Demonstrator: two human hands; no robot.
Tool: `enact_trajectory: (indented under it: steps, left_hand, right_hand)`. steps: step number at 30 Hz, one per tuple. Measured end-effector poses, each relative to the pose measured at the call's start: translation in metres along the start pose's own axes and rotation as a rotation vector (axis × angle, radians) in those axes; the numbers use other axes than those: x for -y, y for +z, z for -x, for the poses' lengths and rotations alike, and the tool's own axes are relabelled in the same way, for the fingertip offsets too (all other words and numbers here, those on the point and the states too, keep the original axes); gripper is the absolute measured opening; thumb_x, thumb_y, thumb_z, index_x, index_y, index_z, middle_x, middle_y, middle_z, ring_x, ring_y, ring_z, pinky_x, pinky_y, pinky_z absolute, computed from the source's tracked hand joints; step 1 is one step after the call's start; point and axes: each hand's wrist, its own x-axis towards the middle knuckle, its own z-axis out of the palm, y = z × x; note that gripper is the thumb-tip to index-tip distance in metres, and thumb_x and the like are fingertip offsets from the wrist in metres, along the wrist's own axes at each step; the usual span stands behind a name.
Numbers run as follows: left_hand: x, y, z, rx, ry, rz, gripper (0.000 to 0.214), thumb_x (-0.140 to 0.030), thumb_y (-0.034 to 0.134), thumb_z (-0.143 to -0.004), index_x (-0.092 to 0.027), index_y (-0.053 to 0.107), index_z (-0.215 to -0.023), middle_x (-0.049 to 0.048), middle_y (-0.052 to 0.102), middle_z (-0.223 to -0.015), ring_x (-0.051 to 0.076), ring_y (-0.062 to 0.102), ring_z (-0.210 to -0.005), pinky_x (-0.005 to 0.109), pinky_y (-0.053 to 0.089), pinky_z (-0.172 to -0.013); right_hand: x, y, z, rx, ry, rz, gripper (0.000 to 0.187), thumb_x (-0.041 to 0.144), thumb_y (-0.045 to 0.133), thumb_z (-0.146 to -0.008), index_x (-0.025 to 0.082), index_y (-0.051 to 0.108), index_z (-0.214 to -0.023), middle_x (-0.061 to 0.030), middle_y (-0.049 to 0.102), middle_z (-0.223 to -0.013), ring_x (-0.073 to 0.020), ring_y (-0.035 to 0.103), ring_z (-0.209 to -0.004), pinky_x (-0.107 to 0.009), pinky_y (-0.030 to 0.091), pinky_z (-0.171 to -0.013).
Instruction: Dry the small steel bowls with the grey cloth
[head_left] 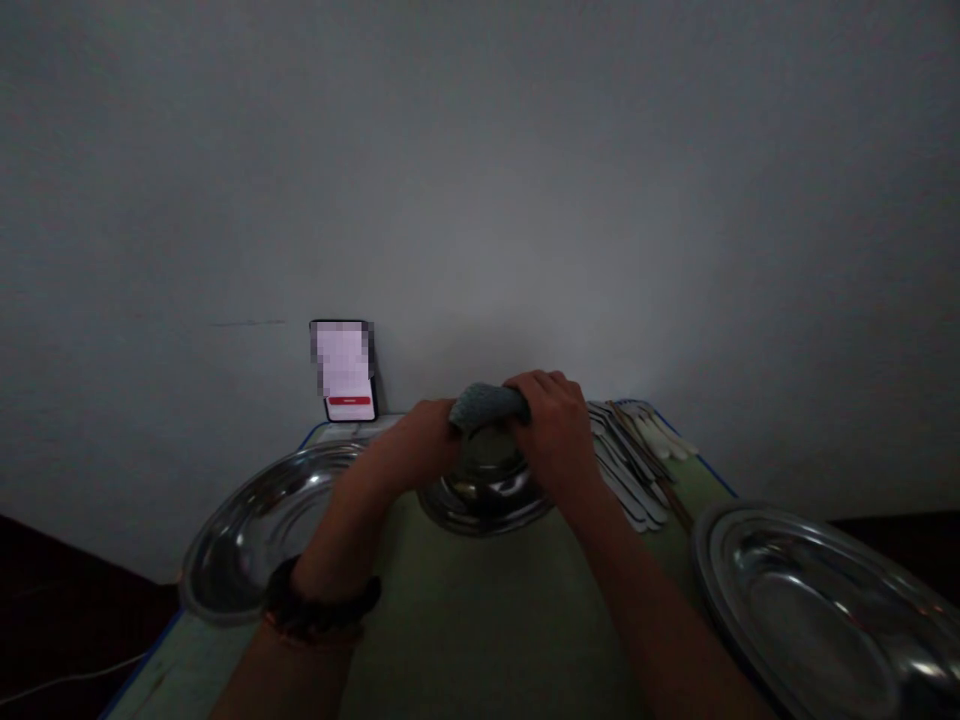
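Observation:
A bunched grey-green cloth (487,405) stretches between both hands at the far middle of the table. My left hand (421,442) is closed round its left end, and my right hand (553,428) grips the right end. Below the cloth is a shiny metal bowl (484,510), its upper part partly covered by my hands. Most fingertips are hidden from this angle.
A large metal basin (240,535) stands at the left, partly behind my left forearm, and another metal basin (814,640) at the right. Several utensils (634,480) lie beyond my right forearm. A phone (349,370) leans against the wall (480,200) behind the green table (495,630).

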Motion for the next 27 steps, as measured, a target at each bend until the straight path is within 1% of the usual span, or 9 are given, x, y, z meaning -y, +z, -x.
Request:
enact_trajectory:
  steps: [5,9,11,14,16,18,21,24,27]
  left_hand:
    - [0.000,0.009,-0.004,-0.019,-0.009,-0.009,0.031,-0.011,0.046,-0.074,-0.012,0.073,-0.089,0.0189,0.075,-0.098,0.031,0.070,-0.093,0.036,0.050,-0.078]
    - [0.004,0.002,-0.006,-0.040,0.029,0.049,0.033,-0.010,0.044,-0.075,-0.013,0.074,-0.089,0.0161,0.076,-0.096,0.029,0.070,-0.091,0.037,0.050,-0.082]
    - [0.008,-0.005,-0.004,-0.140,0.049,0.225,0.035,-0.013,0.046,-0.078,-0.018,0.074,-0.098,0.0113,0.075,-0.104,0.027,0.068,-0.098,0.038,0.049,-0.089]
    - [0.012,-0.015,0.002,-0.329,0.045,0.668,0.031,-0.021,0.059,-0.076,-0.022,0.074,-0.104,0.0067,0.075,-0.108,0.026,0.065,-0.107,0.039,0.046,-0.097]
    - [0.011,-0.020,0.005,-0.375,0.017,0.981,0.032,-0.020,0.065,-0.072,-0.020,0.074,-0.103,0.0058,0.076,-0.101,0.025,0.068,-0.102,0.036,0.049,-0.094]
    - [0.006,-0.022,0.007,-0.387,-0.020,1.260,0.031,-0.016,0.068,-0.069,-0.017,0.073,-0.100,0.0060,0.077,-0.090,0.024,0.072,-0.087,0.033,0.055,-0.080]
    - [-0.001,-0.022,0.010,-0.306,-0.035,1.481,0.025,-0.015,0.071,-0.066,-0.014,0.073,-0.091,0.0065,0.077,-0.077,0.021,0.073,-0.071,0.027,0.056,-0.063]
    - [0.002,-0.021,0.012,-0.075,0.005,1.526,0.013,-0.024,0.074,-0.066,-0.013,0.073,-0.074,0.0067,0.075,-0.068,0.021,0.072,-0.068,0.025,0.057,-0.065]
    - [0.015,-0.018,0.014,0.062,0.030,1.540,0.025,-0.041,0.072,-0.068,-0.015,0.072,-0.067,0.0060,0.073,-0.061,0.023,0.073,-0.071,0.029,0.058,-0.070]
  right_hand:
    - [-0.020,0.022,0.011,0.025,0.047,-0.158,0.027,0.015,0.056,-0.083,0.020,0.065,-0.108,-0.0093,0.071,-0.102,-0.0255,0.062,-0.095,-0.038,0.047,-0.085]
    - [-0.032,0.032,0.018,-0.028,0.147,-0.288,0.023,0.022,0.056,-0.082,0.019,0.064,-0.103,-0.0087,0.073,-0.098,-0.0243,0.067,-0.088,-0.036,0.050,-0.080]
    - [-0.031,0.032,0.018,-0.078,0.208,-0.302,0.022,0.027,0.054,-0.084,0.019,0.064,-0.101,-0.0082,0.073,-0.093,-0.0240,0.067,-0.083,-0.035,0.050,-0.076]
    - [-0.026,0.032,0.015,-0.180,0.354,-0.326,0.025,0.039,0.052,-0.086,0.018,0.064,-0.095,-0.0081,0.072,-0.084,-0.0240,0.066,-0.076,-0.035,0.050,-0.070]
    - [-0.021,0.034,0.013,-0.229,0.458,-0.373,0.031,0.045,0.048,-0.088,0.018,0.062,-0.093,-0.0091,0.070,-0.083,-0.0246,0.065,-0.077,-0.036,0.050,-0.069]
    - [-0.016,0.037,0.010,-0.287,0.534,-0.431,0.036,0.049,0.046,-0.088,0.018,0.058,-0.102,-0.0119,0.068,-0.093,-0.0255,0.064,-0.087,-0.039,0.050,-0.075]
    - [-0.009,0.035,0.004,-0.419,0.564,-0.472,0.049,0.049,0.051,-0.086,0.015,0.045,-0.121,-0.0180,0.059,-0.118,-0.0260,0.059,-0.105,-0.043,0.047,-0.090]
    - [-0.007,0.021,-0.004,-0.498,0.522,-0.444,0.057,0.045,0.057,-0.083,0.015,0.037,-0.127,-0.0190,0.053,-0.124,-0.0252,0.057,-0.110,-0.043,0.045,-0.094]
    - [-0.009,0.004,-0.009,-0.482,0.447,-0.331,0.050,0.041,0.060,-0.082,0.016,0.044,-0.122,-0.0148,0.059,-0.117,-0.0249,0.059,-0.104,-0.042,0.047,-0.091]
